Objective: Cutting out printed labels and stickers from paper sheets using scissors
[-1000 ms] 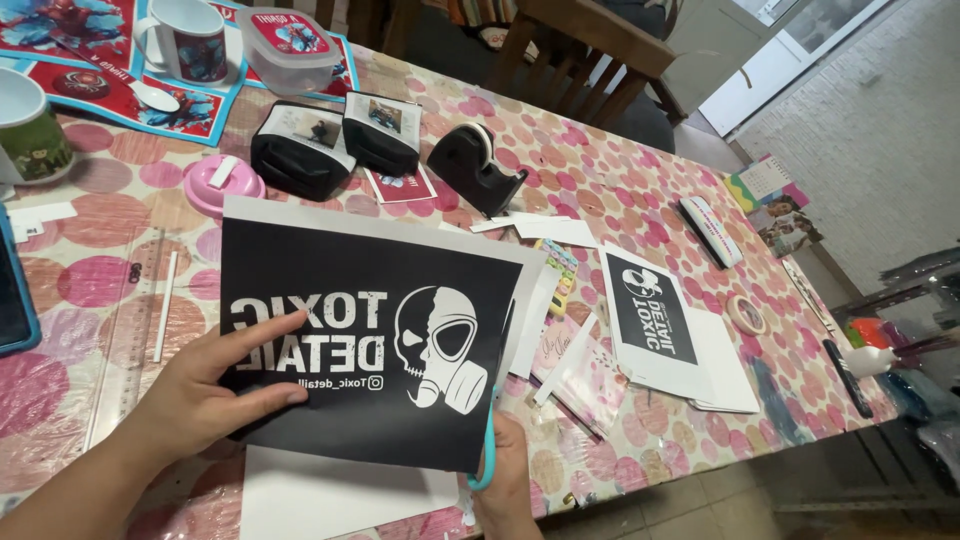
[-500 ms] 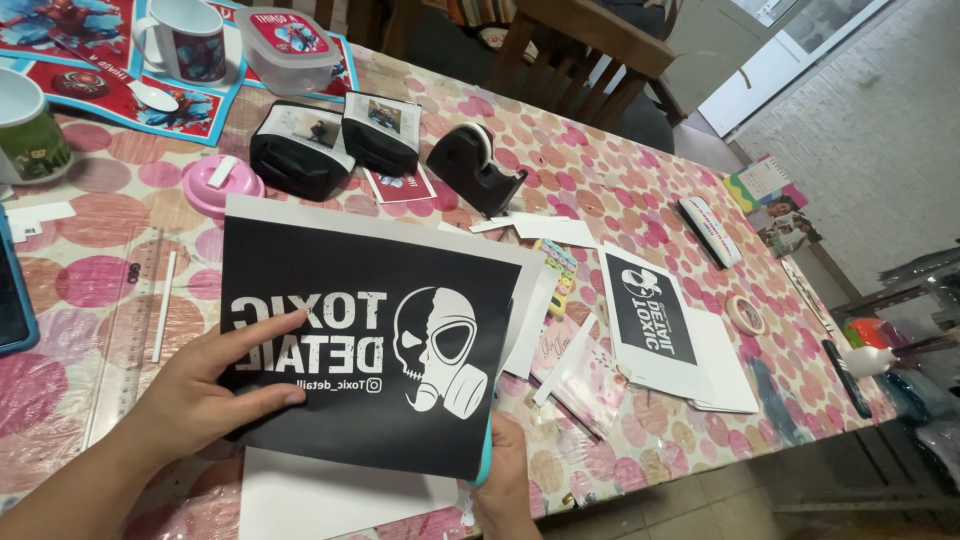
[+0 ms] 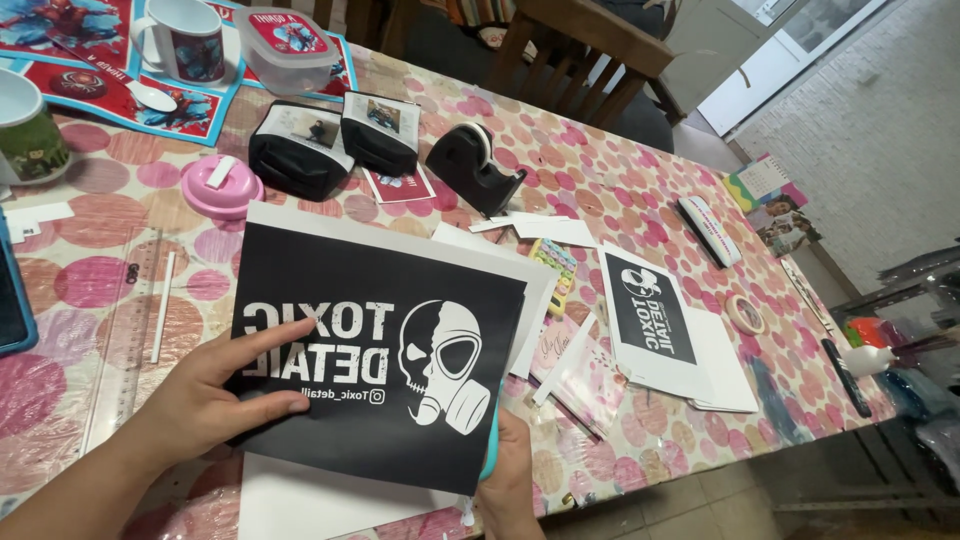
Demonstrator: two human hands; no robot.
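Nearest the viewer, the left hand (image 3: 205, 405) lies on the near left part of a black printed sheet (image 3: 375, 350); its fingers (image 3: 262, 342) are spread flat on the sheet's face, with the thumb closed against the near edge, so the sheet is pinched there. The right hand (image 3: 510, 480) sits at the sheet's near right corner, mostly hidden beneath it; its fingers close around the teal handle of scissors (image 3: 490, 455), whose blades cannot be seen. The black sheet shows a white skull design and rests tilted over a white sheet (image 3: 310, 500) at the near edge of the worktop (image 3: 600, 190), which has a covering of pink dots.

To the left lie a clear ruler (image 3: 125, 340) and a thin white stick (image 3: 160, 305). To the right of the black sheet lie a clear packet of pink paper (image 3: 590, 375) and a smaller black print (image 3: 650, 315) on white sheets, then a roll of tape (image 3: 745, 313) farther right.

Beyond the black sheet stand a pink round dish (image 3: 220, 188), two black pouches (image 3: 335, 145) with photos on top, and a black tape dispenser (image 3: 472, 170). At the far left are a green mug (image 3: 30, 130), a white mug (image 3: 185, 40) and a lidded plastic box (image 3: 290, 45). A wooden chair (image 3: 590, 50) stands beyond the worktop.
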